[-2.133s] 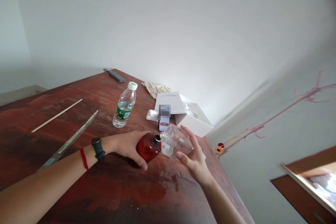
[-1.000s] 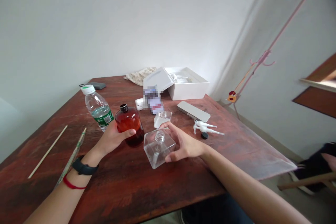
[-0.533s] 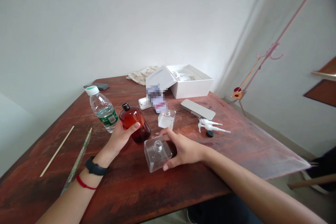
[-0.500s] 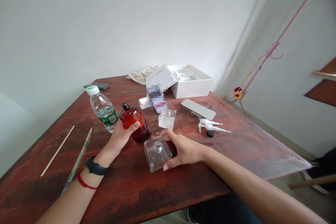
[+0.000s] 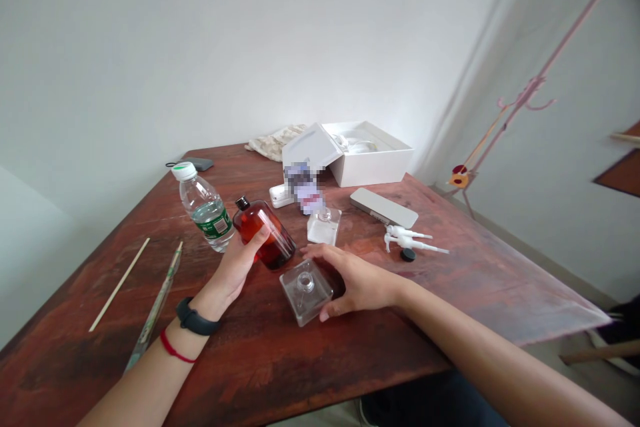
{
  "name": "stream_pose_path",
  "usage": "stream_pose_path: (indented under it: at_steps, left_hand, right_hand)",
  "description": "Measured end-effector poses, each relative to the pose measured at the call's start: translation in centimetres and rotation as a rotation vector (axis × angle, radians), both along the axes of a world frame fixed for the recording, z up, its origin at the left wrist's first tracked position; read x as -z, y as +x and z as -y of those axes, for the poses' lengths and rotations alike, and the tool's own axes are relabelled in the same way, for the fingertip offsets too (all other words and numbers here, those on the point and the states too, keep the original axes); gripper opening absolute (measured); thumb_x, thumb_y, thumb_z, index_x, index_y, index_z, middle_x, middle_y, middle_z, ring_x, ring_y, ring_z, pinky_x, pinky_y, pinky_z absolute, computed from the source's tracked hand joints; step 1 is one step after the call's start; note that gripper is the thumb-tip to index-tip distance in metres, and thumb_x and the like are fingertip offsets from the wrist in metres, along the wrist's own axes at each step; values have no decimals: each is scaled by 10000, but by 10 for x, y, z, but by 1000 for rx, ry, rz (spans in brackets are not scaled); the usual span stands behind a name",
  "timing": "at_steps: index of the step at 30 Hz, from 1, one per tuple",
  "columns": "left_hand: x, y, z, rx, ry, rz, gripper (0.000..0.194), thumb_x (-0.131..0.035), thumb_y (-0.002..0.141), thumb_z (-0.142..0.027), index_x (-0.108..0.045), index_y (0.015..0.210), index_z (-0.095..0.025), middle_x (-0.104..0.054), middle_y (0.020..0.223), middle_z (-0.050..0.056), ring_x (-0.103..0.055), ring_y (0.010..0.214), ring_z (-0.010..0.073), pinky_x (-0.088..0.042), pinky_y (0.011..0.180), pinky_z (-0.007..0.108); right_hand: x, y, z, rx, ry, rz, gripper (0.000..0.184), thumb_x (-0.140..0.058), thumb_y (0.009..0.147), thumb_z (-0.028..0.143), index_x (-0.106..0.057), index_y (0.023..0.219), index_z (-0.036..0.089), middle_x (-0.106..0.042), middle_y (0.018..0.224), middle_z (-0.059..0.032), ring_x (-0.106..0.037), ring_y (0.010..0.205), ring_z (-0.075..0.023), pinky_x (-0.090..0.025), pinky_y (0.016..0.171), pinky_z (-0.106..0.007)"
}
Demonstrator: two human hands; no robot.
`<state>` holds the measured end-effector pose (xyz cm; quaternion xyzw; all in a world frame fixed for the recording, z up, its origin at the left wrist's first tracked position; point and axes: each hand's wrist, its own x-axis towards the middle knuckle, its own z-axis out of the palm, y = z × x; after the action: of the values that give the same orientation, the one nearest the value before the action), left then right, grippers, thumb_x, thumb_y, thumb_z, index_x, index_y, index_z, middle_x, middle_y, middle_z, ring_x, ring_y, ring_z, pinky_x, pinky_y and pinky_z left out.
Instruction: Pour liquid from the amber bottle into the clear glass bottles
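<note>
My left hand (image 5: 233, 267) grips an amber glass bottle (image 5: 264, 235) with a black cap, tilted with its neck toward the upper left. My right hand (image 5: 360, 285) curls around the side of a square clear glass bottle (image 5: 306, 292), which lies low over the table with its round neck facing up. The two bottles are close but apart. A second square glass bottle (image 5: 324, 226) stands farther back on the table. A plastic water bottle (image 5: 205, 208) with a white cap stands tilted just beyond my left hand.
The worn red-brown wooden table (image 5: 310, 360) holds white pump tops (image 5: 406, 238), a small black cap (image 5: 408, 254), a grey flat case (image 5: 383, 207), an open white box (image 5: 370, 153), a cloth (image 5: 275, 142), a thin wooden stick (image 5: 120, 285) and a long narrow strip (image 5: 155, 299).
The amber bottle has tilted further in my left hand. The clear bottle has come lower and turned in my right hand. Both hands have drifted slightly right in view.
</note>
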<state>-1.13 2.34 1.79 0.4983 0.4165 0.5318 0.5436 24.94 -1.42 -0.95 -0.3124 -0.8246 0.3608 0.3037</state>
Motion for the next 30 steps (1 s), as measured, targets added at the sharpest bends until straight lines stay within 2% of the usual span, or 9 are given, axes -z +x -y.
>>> stream_pose_path:
  at_steps: [6, 8, 11, 14, 19, 22, 30]
  left_hand:
    - [1, 0, 0, -24, -47, 42, 576, -951, 693, -633, -712, 961, -183, -767, 964, 40, -698, 874, 208, -567, 851, 319]
    - [1, 0, -1, -35, -48, 39, 562, -956, 690, -617, -707, 948, -183, -757, 948, 31, -684, 846, 196, -558, 832, 310]
    - [2, 0, -2, -46, -47, 39, 556, -971, 683, -575, -711, 978, -181, -755, 972, 33, -683, 862, 199, -551, 846, 313]
    - [2, 1, -1, -47, -44, 41, 546, -978, 685, -538, -722, 1001, -172, -762, 1009, 44, -685, 896, 203, -545, 875, 314]
    - [1, 5, 1, -38, -33, 41, 548, -1000, 647, -529, -759, 981, -168, -791, 1015, 50, -697, 939, 214, -529, 945, 320]
    - [1, 6, 2, -34, -34, 40, 552, -1013, 625, -521, -778, 976, -166, -807, 1017, 59, -708, 960, 231, -524, 984, 340]
    - [1, 3, 1, -6, -49, 32, 504, -1010, 647, -472, -786, 979, -167, -805, 1014, 56, -708, 956, 235, -525, 995, 359]
  right_hand:
    - [0, 4, -3, -22, -18, -2, 1145, -1031, 571, 553, -546, 1553, 219, -611, 1547, -197, -601, 1419, -417, -468, 1203, -553]
    - [-2, 7, -4, -32, -64, -49, 1055, -949, 695, 623, -524, 1575, 224, -579, 1591, -197, -569, 1457, -412, -432, 1226, -575]
    - [-8, 11, -3, -17, -122, -119, 803, -747, 914, 658, -532, 1566, 240, -574, 1609, -168, -536, 1497, -381, -385, 1252, -598]
    - [-13, 13, -2, 40, -142, -171, 685, -686, 962, 656, -598, 1500, 241, -622, 1565, -154, -553, 1484, -370, -394, 1247, -597]
    - [-13, 12, -1, 139, -195, -219, 615, -670, 962, 672, -689, 1364, 207, -734, 1394, -169, -674, 1337, -368, -541, 1113, -553]
    - [-12, 11, -1, 177, -200, -204, 603, -648, 971, 682, -711, 1316, 192, -778, 1286, -160, -725, 1231, -352, -586, 1022, -498]
    - [-14, 12, -4, 248, -101, -140, 550, -578, 1014, 669, -766, 1174, 177, -807, 1026, -96, -730, 922, -261, -554, 817, -366]
